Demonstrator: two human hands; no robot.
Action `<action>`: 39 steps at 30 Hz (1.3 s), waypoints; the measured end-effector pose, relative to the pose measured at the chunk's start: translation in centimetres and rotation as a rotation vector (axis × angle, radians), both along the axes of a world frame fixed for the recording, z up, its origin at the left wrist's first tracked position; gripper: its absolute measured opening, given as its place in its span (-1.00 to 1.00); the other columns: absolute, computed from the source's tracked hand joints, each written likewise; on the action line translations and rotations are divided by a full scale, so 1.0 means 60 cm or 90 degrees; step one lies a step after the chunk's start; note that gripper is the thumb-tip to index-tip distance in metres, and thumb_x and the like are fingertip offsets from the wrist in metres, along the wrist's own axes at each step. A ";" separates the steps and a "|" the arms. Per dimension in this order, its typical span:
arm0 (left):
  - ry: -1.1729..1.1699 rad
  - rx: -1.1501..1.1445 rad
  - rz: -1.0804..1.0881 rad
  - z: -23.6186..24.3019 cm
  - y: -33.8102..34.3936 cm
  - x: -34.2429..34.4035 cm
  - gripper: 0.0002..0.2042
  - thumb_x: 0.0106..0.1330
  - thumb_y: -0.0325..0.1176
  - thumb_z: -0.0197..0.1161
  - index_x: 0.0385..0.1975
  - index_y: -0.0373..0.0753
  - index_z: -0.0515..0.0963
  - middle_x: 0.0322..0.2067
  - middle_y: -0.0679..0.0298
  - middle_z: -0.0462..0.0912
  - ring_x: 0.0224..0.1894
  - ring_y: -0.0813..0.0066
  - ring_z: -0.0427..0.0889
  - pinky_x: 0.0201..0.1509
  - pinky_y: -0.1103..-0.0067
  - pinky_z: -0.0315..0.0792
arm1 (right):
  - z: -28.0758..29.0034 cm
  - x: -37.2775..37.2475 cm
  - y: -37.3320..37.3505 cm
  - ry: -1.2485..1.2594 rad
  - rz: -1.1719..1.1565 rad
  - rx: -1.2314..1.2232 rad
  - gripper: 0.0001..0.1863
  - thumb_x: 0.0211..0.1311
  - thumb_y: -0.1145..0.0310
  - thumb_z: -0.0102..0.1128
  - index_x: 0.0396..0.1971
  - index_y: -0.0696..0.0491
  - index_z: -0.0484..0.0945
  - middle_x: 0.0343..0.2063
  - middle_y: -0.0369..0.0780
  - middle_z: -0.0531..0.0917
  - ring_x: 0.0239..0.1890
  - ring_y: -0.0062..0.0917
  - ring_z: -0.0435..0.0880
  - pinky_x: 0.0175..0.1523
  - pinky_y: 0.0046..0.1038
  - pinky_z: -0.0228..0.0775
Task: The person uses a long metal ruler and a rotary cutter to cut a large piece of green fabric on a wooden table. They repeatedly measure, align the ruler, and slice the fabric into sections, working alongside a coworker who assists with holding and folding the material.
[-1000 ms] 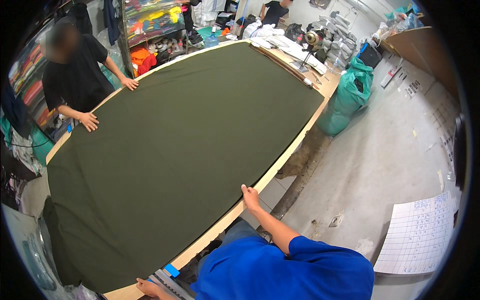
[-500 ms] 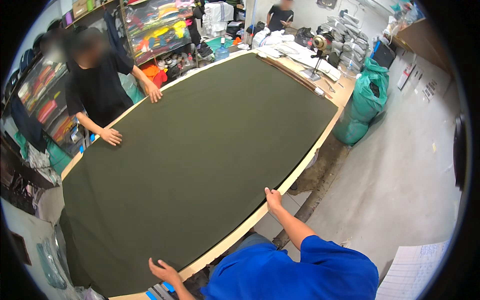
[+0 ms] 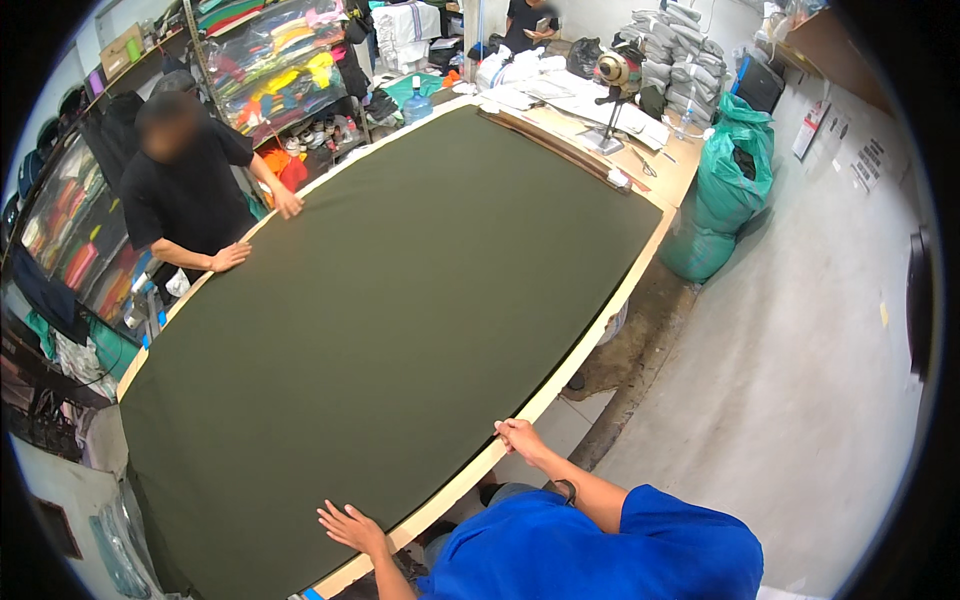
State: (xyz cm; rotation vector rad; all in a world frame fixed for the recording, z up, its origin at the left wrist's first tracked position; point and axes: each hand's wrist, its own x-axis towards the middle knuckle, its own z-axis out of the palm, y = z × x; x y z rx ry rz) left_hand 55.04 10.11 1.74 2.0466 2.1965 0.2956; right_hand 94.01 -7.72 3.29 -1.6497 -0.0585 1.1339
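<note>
A dark green cloth [image 3: 390, 330] is lying spread over the long surface [image 3: 590, 335]. The left hand [image 3: 350, 527] is resting flat on the cloth's near edge, fingers spread, its grip closed on nothing. The right hand [image 3: 522, 438] is curling over the same edge, pinching the cloth. Across the surface, a co-worker's hands [image 3: 230, 257] are pressing the far edge.

A garment workshop: a long cutting table [image 3: 640, 275] spread with dark green fabric [image 3: 400, 300], shelves of folded cloth [image 3: 270, 60], bundled stacks [image 3: 680, 60].
</note>
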 end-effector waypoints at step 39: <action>-0.156 -0.019 0.006 0.024 -0.036 -0.029 -0.40 0.59 -0.17 0.06 0.58 -0.18 0.21 0.64 -0.04 0.03 0.68 -0.07 -0.07 0.69 0.01 -0.19 | -0.246 0.050 -0.180 -0.385 0.317 -0.266 -0.62 0.43 0.10 0.11 -0.15 0.06 0.79 -0.17 -0.06 0.83 -0.10 -0.19 0.80 0.10 -0.20 0.61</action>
